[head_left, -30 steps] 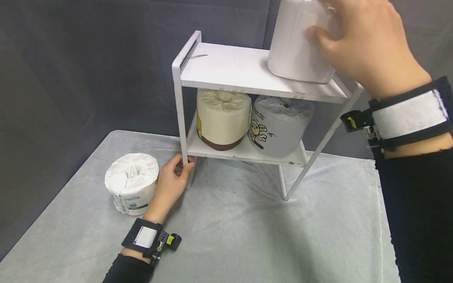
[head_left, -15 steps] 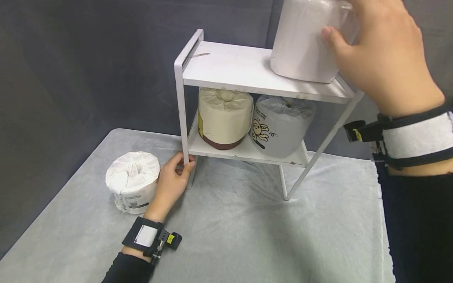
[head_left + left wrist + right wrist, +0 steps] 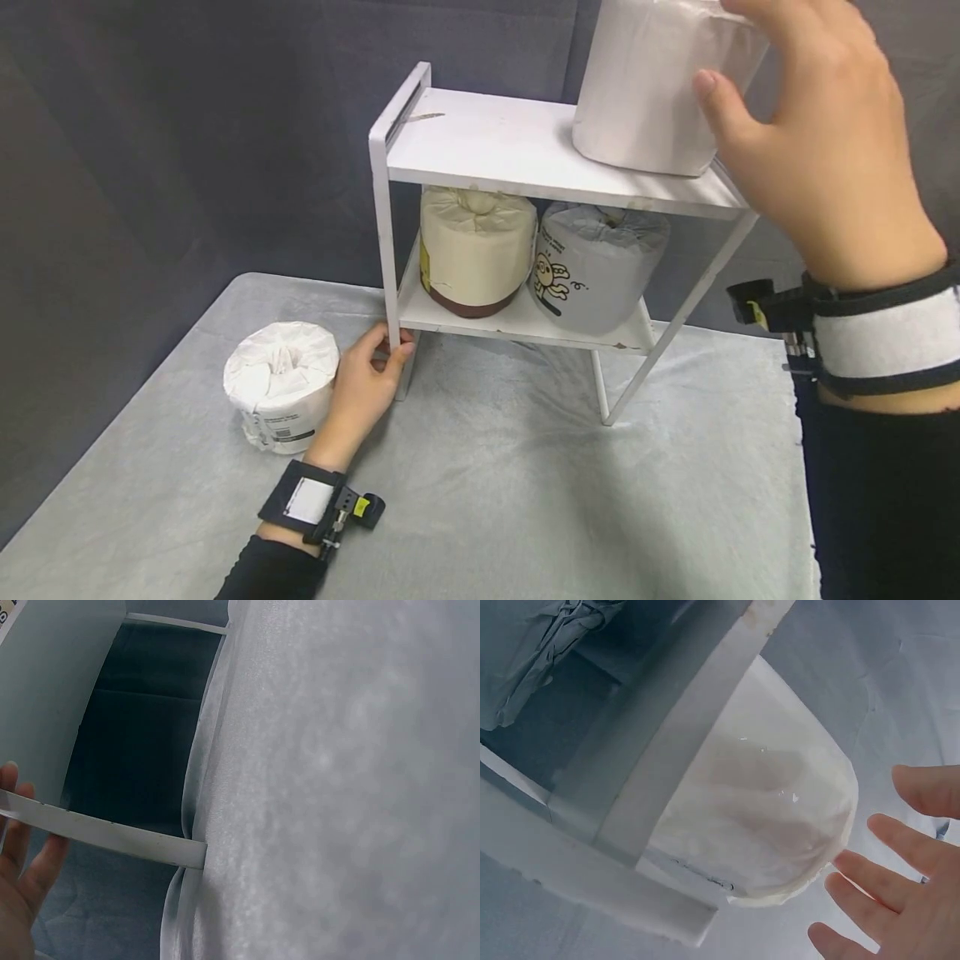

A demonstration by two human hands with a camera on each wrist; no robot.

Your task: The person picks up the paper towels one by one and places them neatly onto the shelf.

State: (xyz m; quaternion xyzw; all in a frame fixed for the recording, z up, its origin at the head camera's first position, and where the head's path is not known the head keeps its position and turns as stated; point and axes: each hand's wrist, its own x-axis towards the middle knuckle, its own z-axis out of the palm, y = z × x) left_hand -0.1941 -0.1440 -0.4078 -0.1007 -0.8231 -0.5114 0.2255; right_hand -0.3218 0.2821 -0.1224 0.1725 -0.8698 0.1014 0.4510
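At the right end of the top shelf of a white two-tier rack (image 3: 487, 142) stands a white wrapped toilet paper roll (image 3: 652, 100). My right hand (image 3: 832, 142) is just beside that roll, its fingers spread; in the right wrist view the fingers (image 3: 870, 877) lie at the roll's edge without wrapping it, and whether one touches is unclear. My left hand (image 3: 367, 383) grips the rack's front left leg (image 3: 112, 832) below the lower shelf. On the lower shelf sit a cream toilet paper roll (image 3: 476, 250) with a brown base and a grey-white one (image 3: 596, 271) with a cartoon print.
Left of my left hand, another white wrapped toilet paper roll (image 3: 281, 387) stands on the grey cloth-covered table (image 3: 487, 500). Dark grey fabric (image 3: 225, 150) hangs behind the rack.
My right hand has loosened from the white roll and shifted right and down, its thumb now off the wrapper. The roll stays on the top shelf. My left hand keeps its grip.
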